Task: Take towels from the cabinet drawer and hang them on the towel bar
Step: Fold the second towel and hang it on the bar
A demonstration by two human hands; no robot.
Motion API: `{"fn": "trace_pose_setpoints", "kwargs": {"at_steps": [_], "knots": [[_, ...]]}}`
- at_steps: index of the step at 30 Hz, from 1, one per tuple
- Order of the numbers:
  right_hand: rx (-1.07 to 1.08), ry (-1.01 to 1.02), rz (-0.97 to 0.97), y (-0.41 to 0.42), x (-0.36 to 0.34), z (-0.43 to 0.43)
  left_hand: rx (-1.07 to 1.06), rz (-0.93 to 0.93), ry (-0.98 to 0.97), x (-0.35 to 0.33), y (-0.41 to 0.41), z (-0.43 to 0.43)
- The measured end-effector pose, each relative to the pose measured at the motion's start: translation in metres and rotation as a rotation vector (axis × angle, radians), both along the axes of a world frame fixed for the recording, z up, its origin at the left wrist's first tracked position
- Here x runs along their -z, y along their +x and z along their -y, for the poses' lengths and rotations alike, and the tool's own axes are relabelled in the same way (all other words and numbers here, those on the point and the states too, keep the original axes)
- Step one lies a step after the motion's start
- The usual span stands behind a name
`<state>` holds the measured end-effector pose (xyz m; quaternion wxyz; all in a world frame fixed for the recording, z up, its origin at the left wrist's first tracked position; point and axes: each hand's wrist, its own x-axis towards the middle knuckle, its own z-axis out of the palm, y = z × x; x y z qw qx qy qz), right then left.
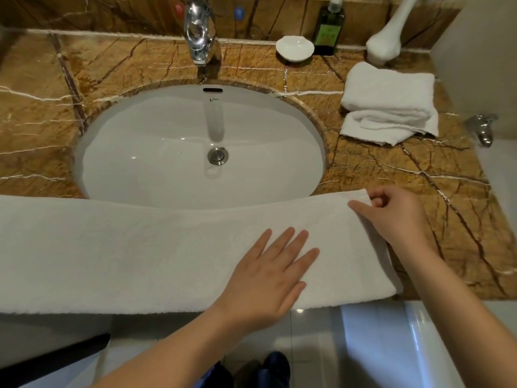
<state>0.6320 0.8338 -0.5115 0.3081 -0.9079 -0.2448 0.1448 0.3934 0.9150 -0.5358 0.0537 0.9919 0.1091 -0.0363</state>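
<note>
A long white towel [126,253] lies folded lengthwise along the front edge of the brown marble counter, covering the near rim of the sink. My left hand [268,273] presses flat on it with straight fingers, right of the middle. My right hand [391,217] pinches the towel's far right corner between thumb and forefinger. Two more folded white towels [389,102] are stacked on the counter at the back right. No drawer or towel bar is in view.
The white oval sink [195,147] with a chrome tap [200,32] fills the middle of the counter [436,191]. A white dish [294,48], a green bottle [328,30] and a white holder [387,37] stand at the back. A bathtub edge [458,345] lies at lower right.
</note>
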Motion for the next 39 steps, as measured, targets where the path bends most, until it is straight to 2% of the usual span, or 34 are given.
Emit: {"fn": "trace_pose_setpoints", "kwargs": {"at_steps": [4,9,12,14,18,21,24,26,29,32,39], "knots": [[0.005,-0.083,0.029,-0.003,-0.003,0.008,-0.002,0.004,-0.015,-0.001,0.003,0.003],[0.026,-0.092,0.099,-0.003,-0.001,0.007,0.003,0.002,-0.019,-0.002,0.004,0.004],[0.061,-0.02,0.109,-0.005,0.001,0.006,0.01,0.002,-0.025,-0.001,0.003,0.003],[0.066,0.012,0.17,-0.009,0.006,0.008,0.007,0.004,-0.031,-0.001,0.002,0.003],[0.021,-0.195,0.355,-0.018,0.017,0.011,0.01,0.01,-0.005,-0.001,0.0,0.004],[0.064,-0.204,0.439,-0.024,0.007,0.006,-0.024,0.038,-0.02,-0.006,-0.002,0.004],[-0.072,-0.034,0.546,-0.056,-0.002,0.004,-0.147,0.091,-0.036,-0.011,-0.009,-0.003],[-0.299,0.016,0.446,-0.091,0.001,0.003,-0.259,0.095,-0.039,-0.012,-0.017,-0.009],[-0.565,-0.175,0.367,-0.131,0.016,0.003,-0.394,0.032,-0.06,-0.007,-0.028,-0.015],[-0.577,-0.274,0.402,-0.136,0.027,0.003,-0.437,0.006,-0.054,0.002,-0.033,-0.015],[-0.524,-0.32,0.425,-0.131,0.033,0.011,-0.469,0.026,-0.061,0.007,-0.038,-0.016]]}}
